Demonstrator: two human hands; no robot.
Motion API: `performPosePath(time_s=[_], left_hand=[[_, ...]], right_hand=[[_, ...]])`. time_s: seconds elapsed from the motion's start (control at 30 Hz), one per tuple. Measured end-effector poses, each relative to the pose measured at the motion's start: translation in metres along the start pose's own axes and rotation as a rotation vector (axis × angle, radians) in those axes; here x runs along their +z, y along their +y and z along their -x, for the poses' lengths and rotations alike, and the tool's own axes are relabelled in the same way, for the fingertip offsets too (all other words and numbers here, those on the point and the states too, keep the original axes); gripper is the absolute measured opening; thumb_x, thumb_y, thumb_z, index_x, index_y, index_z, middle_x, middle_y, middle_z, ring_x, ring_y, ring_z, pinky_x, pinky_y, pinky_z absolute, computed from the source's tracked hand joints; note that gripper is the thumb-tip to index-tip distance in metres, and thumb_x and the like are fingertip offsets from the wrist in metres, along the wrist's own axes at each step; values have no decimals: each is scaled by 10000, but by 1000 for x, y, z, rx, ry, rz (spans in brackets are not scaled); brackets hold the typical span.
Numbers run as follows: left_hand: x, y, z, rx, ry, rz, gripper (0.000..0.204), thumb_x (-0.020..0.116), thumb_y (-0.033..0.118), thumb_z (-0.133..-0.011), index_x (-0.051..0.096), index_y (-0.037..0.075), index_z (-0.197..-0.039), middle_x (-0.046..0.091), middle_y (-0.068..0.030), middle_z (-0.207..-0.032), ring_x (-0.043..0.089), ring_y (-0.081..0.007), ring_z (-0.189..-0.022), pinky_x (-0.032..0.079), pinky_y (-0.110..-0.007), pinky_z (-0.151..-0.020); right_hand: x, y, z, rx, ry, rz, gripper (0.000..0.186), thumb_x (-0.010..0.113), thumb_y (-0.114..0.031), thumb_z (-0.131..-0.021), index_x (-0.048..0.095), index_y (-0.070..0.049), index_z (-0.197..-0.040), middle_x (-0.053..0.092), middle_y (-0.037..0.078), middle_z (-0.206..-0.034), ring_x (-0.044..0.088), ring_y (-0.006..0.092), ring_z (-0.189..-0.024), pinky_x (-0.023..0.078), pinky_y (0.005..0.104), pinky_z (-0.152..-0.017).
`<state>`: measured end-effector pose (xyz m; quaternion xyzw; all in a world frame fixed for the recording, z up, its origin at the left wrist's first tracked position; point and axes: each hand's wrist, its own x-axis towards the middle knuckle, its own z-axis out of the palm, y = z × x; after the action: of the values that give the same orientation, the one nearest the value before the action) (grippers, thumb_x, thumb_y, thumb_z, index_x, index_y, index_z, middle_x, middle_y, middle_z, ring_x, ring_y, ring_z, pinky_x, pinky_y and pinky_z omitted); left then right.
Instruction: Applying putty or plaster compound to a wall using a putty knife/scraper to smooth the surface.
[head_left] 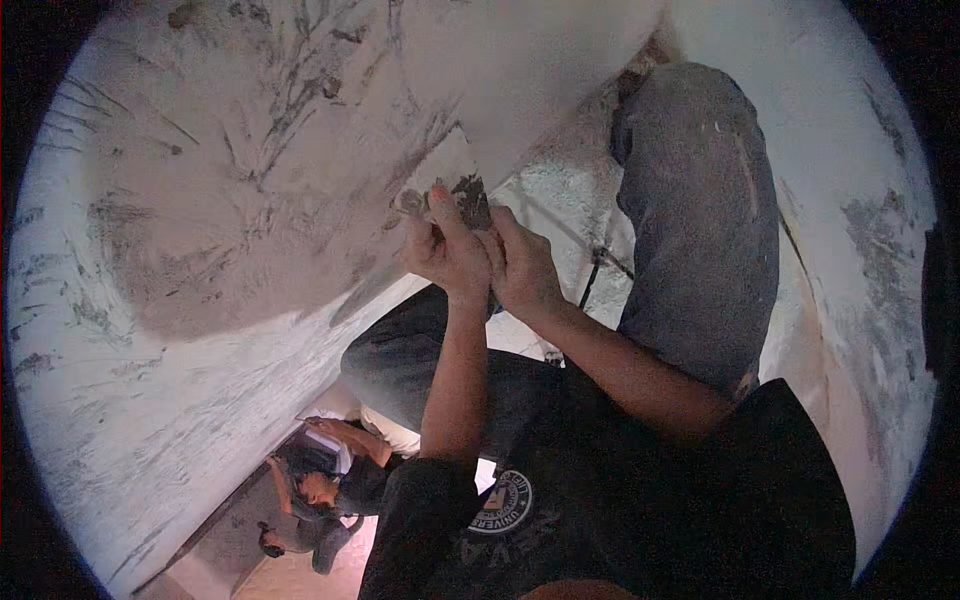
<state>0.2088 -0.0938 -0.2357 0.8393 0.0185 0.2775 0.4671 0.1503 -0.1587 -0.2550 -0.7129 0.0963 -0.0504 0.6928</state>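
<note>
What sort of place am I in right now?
Probably an unfinished or refurbished interior: the wall carries a patchy grey-and-white coating with dark streaks, a flat scraper-like blade is held near it, and another person is at lower left.

Lower end of flat plate (452,163) is hidden by left grip (450,248); right grip (525,265) has its fingertips hidden, hold unclear. Black shirt (640,480) runs off bottom edge. Background person (362,486) shows too small.

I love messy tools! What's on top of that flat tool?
The flat tool has a dark patch on its pale face. The left hand covers part of it, so what's under there can't be seen.
</note>
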Motion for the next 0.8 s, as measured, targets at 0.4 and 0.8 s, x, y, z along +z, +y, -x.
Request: performPosePath(time_s=[0.4, 0.8], left_hand=[[16, 6, -11, 54, -28, 73, 452, 594, 238, -965, 450, 106, -557, 503, 23, -498, 404, -36, -456, 330, -248, -420], [-9, -9, 12, 45, -4, 48, 430, 549, 242, -988, 494, 53, -606, 545, 14, -575, 439, -63, -514, 361, -247, -454]], right_hand=[[-3, 0, -14, -44, 39, 8, 275, 512, -230, -965, 466, 3, -1102, 588, 218, -741, 623, 406, -701, 475, 472, -593], [-9, -6, 0, -201, 1, 14, 251, 511, -202, -964, 475, 6, -1100, 596, 225, -806, 632, 399, -779, 475, 489, -671]])
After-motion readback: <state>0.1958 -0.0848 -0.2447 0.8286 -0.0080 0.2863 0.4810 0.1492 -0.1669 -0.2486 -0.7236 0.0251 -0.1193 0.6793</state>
